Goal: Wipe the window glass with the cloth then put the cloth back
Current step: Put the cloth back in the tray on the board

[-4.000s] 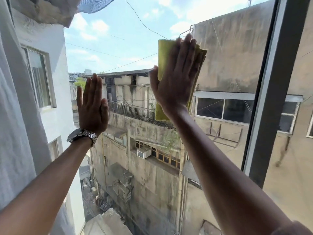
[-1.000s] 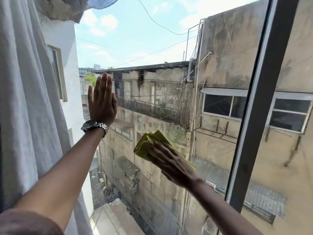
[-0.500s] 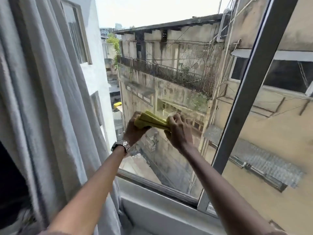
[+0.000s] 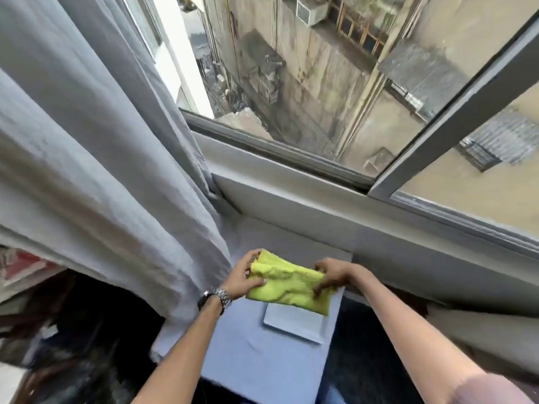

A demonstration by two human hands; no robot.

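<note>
Both hands pinch the cloth (image 4: 287,284): left hand (image 4: 243,277), right hand (image 4: 332,275). You're on put-back; lower it flat onto the white tray (image 4: 294,323), then release.

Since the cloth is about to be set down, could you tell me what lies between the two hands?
In the head view, only the yellow cloth spans between the left hand and right hand, above a white tray.

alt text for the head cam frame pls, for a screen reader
Both hands hold a yellow cloth just above a small white tray on a cloth-covered surface below the window: left hand at its left end, right hand at its right. Grey curtain hangs left; the window glass shows buildings outside.
</note>
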